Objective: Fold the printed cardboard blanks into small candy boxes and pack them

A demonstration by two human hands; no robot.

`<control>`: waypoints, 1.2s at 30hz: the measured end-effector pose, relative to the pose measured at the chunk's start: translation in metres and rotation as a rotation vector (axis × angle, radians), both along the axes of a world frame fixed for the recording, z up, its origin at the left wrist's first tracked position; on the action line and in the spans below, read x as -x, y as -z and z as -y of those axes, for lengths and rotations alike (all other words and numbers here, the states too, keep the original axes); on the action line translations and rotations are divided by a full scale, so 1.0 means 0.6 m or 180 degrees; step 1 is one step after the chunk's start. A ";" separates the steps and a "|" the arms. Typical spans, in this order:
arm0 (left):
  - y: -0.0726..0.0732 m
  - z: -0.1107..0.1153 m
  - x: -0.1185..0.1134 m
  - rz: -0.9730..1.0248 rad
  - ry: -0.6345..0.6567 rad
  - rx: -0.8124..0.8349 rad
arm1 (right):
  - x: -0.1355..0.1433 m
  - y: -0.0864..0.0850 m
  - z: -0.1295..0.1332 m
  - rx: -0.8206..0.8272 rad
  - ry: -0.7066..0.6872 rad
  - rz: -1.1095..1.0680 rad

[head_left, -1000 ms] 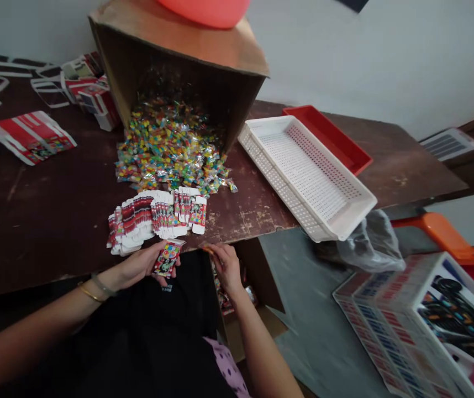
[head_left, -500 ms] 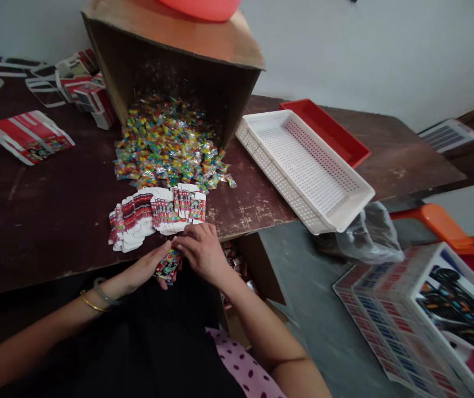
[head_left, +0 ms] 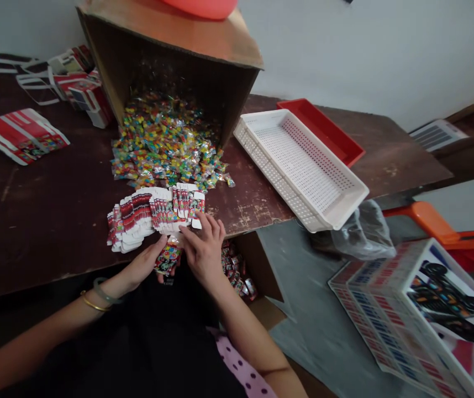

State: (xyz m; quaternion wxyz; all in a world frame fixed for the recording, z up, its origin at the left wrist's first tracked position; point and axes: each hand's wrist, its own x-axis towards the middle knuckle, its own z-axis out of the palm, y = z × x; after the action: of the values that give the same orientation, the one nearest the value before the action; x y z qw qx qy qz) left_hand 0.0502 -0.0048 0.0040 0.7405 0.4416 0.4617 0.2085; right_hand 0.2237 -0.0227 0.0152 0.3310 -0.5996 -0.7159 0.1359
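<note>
My left hand (head_left: 146, 264) is wrapped round a small printed box (head_left: 167, 257) with a colourful front, held at the table's front edge. A pale piece shows at the box's upper end. Beside it, my right hand (head_left: 204, 249) has its fingers apart, the index fingertip close to that upper end; whether it touches is unclear. Just beyond my hands lie rows of flat red and white cartons (head_left: 137, 213). Behind them, wrapped colourful candies (head_left: 166, 143) spill from a cardboard box (head_left: 237, 47) lying on its side.
To the right on the table (head_left: 262, 207) are a white perforated tray (head_left: 303, 207) and a red tray (head_left: 328, 130). An open carton (head_left: 264, 265) of small packs stands below the edge. Printed packaging (head_left: 24, 135) lies left. A basket (head_left: 386, 309) and orange chair (head_left: 431, 221) are at right.
My right hand's fingers have lifted and spread from the small box, whose front now shows more. The view has shifted slightly.
</note>
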 end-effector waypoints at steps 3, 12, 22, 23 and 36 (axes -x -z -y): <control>-0.004 0.004 -0.002 -0.0082 -0.0088 -0.0036 | -0.001 0.001 -0.003 0.0263 -0.0208 -0.0464; 0.000 -0.005 0.002 0.0058 -0.0047 0.0031 | -0.018 0.034 0.008 0.2640 -0.0419 -0.4046; -0.006 -0.009 -0.002 0.0038 0.0428 -0.0415 | -0.016 0.004 -0.017 0.2678 -0.0822 -0.3691; -0.005 -0.008 -0.003 0.0044 0.0435 -0.0440 | -0.017 0.006 -0.017 0.2554 -0.0818 -0.3473; 0.007 -0.004 0.003 0.0447 0.0211 0.0019 | -0.020 0.016 0.006 0.0759 -0.0598 -0.2059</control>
State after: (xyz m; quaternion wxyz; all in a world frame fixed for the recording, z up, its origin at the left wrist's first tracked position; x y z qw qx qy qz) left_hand 0.0487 -0.0022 -0.0003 0.7789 0.4387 0.3943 0.2130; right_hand 0.2354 -0.0264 0.0055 0.4543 -0.4915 -0.6051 0.4312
